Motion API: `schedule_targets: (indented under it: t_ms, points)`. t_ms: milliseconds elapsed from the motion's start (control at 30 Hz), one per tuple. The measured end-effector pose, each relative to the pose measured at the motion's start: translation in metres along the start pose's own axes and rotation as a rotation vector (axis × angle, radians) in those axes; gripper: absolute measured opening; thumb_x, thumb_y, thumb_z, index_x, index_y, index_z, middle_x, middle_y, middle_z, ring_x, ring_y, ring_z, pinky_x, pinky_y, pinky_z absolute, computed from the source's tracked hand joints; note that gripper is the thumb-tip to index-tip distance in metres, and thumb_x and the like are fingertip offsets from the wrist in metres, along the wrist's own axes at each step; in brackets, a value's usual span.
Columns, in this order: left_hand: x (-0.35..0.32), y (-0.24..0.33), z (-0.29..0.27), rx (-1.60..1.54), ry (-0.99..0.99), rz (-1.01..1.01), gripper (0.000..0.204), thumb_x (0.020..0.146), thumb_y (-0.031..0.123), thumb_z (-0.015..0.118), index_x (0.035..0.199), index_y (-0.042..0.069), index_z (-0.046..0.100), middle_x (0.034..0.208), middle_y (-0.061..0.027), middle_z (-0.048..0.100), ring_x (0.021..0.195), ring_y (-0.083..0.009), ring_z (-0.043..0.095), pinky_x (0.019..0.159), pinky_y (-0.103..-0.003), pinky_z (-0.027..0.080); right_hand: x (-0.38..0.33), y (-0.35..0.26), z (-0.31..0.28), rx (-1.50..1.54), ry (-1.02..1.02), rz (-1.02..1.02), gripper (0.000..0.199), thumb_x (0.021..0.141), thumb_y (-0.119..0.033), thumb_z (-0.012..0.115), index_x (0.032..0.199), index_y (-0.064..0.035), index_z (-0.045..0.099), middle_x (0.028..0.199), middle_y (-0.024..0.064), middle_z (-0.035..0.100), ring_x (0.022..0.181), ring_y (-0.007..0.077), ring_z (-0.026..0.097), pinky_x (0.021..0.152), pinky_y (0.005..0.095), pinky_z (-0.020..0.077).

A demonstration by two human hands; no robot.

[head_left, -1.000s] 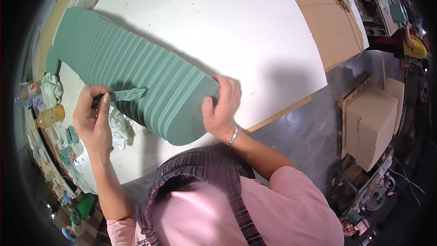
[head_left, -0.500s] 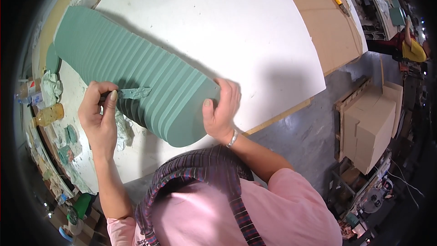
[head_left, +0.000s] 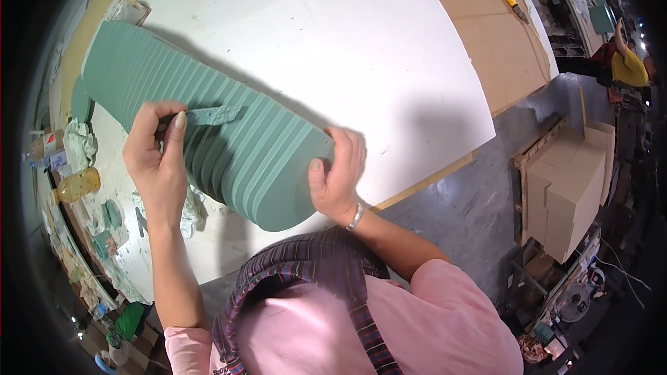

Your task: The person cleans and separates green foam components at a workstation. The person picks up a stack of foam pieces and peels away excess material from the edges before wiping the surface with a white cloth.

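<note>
Left hand (head_left: 156, 149), smeared blade (head_left: 215, 116) moved farther across green panels (head_left: 243, 135).

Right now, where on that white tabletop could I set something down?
The white tabletop is free, bar specks, between the row of green panels, the right hand and the brown sheet. Things crowd the left side, around the yellowish bottle and crumpled wad, and where the left hand holds a smeared blade.

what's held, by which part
The left hand pinches a green-smeared flat blade by one end; the right hand grips a rounded green panel by its edge.
</note>
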State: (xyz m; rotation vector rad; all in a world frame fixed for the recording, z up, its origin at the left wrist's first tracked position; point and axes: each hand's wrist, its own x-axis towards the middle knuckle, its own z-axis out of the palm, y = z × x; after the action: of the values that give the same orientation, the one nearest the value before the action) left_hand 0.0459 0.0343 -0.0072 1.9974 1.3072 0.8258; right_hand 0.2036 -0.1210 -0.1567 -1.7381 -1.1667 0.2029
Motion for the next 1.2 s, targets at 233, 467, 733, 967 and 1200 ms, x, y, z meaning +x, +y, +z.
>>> schedule_targets:
  t_ms: [233, 467, 733, 967, 1200]
  points:
    - [0.014, 0.013, 0.017, 0.138, -0.014, 0.127, 0.005, 0.088, -0.005, 0.06, 0.092, 0.0, 0.061, 0.079, -0.0045, 0.057, 0.07, -0.0109, 0.05, 0.065, -0.023, 0.042, 0.001, -0.001, -0.002, 0.0, -0.012, 0.018, 0.057, 0.091, -0.042, 0.05, 0.126, 0.0041, 0.047, 0.11, 0.0206, 0.053, 0.1, 0.0354, 0.051, 0.087, 0.0449, 0.0369]
    - [0.017, 0.021, 0.013, 0.22, -0.005, 0.189, 0.007, 0.087, -0.007, 0.06, 0.092, -0.001, 0.06, 0.077, -0.006, 0.055, 0.067, -0.0135, 0.05, 0.063, -0.025, 0.042, 0.003, -0.003, -0.002, 0.017, -0.008, 0.027, 0.058, 0.091, -0.042, 0.051, 0.126, 0.004, 0.047, 0.11, 0.0206, 0.053, 0.098, 0.0355, 0.05, 0.087, 0.0451, 0.0368]
    - [0.018, 0.022, 0.017, 0.251, -0.016, 0.273, 0.009, 0.086, -0.009, 0.059, 0.091, -0.001, 0.06, 0.077, -0.0063, 0.053, 0.065, -0.0133, 0.049, 0.06, -0.024, 0.041, 0.003, -0.002, -0.005, 0.023, -0.014, 0.021, 0.057, 0.091, -0.04, 0.051, 0.127, 0.0036, 0.047, 0.11, 0.02, 0.053, 0.098, 0.0352, 0.051, 0.087, 0.0452, 0.0364]
    - [0.018, 0.016, 0.018, 0.218, 0.012, 0.256, 0.008, 0.086, -0.008, 0.06, 0.091, -0.001, 0.061, 0.077, -0.0062, 0.054, 0.066, -0.0133, 0.05, 0.061, -0.025, 0.042, 0.004, -0.005, -0.005, 0.01, -0.014, 0.02, 0.056, 0.091, -0.04, 0.051, 0.127, 0.0034, 0.047, 0.109, 0.0198, 0.053, 0.097, 0.0351, 0.051, 0.086, 0.0448, 0.0366]
    - [0.019, 0.012, 0.023, 0.186, 0.013, 0.246, 0.006, 0.087, -0.007, 0.06, 0.091, -0.002, 0.061, 0.077, -0.0057, 0.055, 0.068, -0.0126, 0.051, 0.062, -0.023, 0.042, 0.007, -0.008, -0.005, 0.001, 0.007, 0.009, 0.053, 0.095, -0.042, 0.044, 0.119, 0.0053, 0.049, 0.105, 0.0206, 0.053, 0.094, 0.0346, 0.05, 0.085, 0.0451, 0.0381]
